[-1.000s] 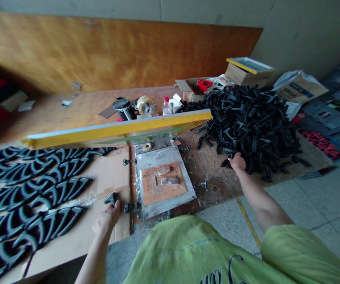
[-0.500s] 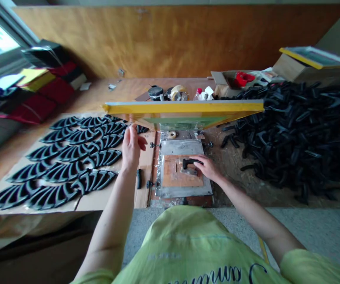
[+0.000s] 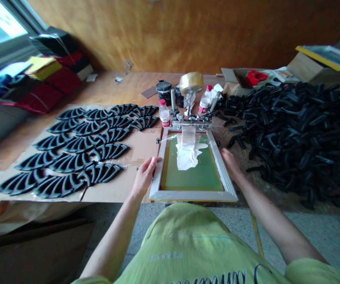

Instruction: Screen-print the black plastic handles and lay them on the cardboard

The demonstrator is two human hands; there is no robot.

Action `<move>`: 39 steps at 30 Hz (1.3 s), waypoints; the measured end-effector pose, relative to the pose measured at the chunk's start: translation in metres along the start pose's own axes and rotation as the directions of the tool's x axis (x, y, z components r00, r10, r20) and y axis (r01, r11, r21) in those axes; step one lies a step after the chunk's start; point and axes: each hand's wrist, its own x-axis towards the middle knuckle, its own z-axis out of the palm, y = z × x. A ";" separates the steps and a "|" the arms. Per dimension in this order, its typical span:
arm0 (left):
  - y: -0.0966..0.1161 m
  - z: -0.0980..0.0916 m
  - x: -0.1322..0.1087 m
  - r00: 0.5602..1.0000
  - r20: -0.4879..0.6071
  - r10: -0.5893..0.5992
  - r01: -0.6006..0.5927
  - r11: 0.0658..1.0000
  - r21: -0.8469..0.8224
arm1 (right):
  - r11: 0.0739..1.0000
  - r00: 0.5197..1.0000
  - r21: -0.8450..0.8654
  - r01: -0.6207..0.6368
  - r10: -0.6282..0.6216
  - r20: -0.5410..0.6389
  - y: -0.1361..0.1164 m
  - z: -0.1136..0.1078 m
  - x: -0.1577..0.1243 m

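Note:
A screen printing frame [image 3: 193, 195] lies lowered in front of me, with pale metal sides and green mesh. White ink [image 3: 187, 158] sits on the mesh, and a flat squeegee [image 3: 188, 137] rests in it toward the far end. At the frame's left side, my left hand [image 3: 145, 175] is closed with its fingertips on the edge. My right hand [image 3: 231, 162] is at the right side, its fingers against the edge and partly hidden. A small dark end of a part [image 3: 138, 168] shows beside my left hand. The plate beneath the frame is hidden.
Rows of black curved handles [image 3: 77, 144] lie on cardboard at left. A big heap of black handles [image 3: 294, 134] covers the right. Behind the frame stand clamps [image 3: 190, 120], red-capped bottles [image 3: 165, 114], a black tub [image 3: 164, 92] and a tape roll [image 3: 191, 82].
The screen printing frame has swung down from its raised position to lie flat, covering the plate. My right hand has left the black handle on the plate; both hands are now at the frame's sides.

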 end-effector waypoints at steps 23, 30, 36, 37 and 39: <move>-0.083 0.005 0.018 0.994 -0.003 -0.110 0.107 0.962 0.252 | 0.743 0.796 -0.303 0.597 -0.498 0.346 -0.063 0.045 -0.002; -0.079 0.005 0.017 0.992 0.007 -0.129 0.126 0.979 0.160 | 0.733 0.772 -0.261 0.628 -0.546 0.324 -0.053 0.053 -0.022; -0.051 0.001 0.009 0.981 0.099 -0.167 0.167 0.986 0.008 | 0.864 0.913 -0.299 0.405 -0.399 0.086 -0.088 0.032 0.041; -0.042 0.000 0.007 0.980 0.101 -0.169 0.171 0.985 -0.010 | 0.878 0.924 -0.298 0.376 -0.380 0.047 -0.090 0.023 0.053; -0.020 -0.003 0.003 0.983 0.089 -0.159 0.165 0.984 -0.063 | 0.904 0.932 -0.275 0.327 -0.356 -0.064 -0.083 -0.001 0.070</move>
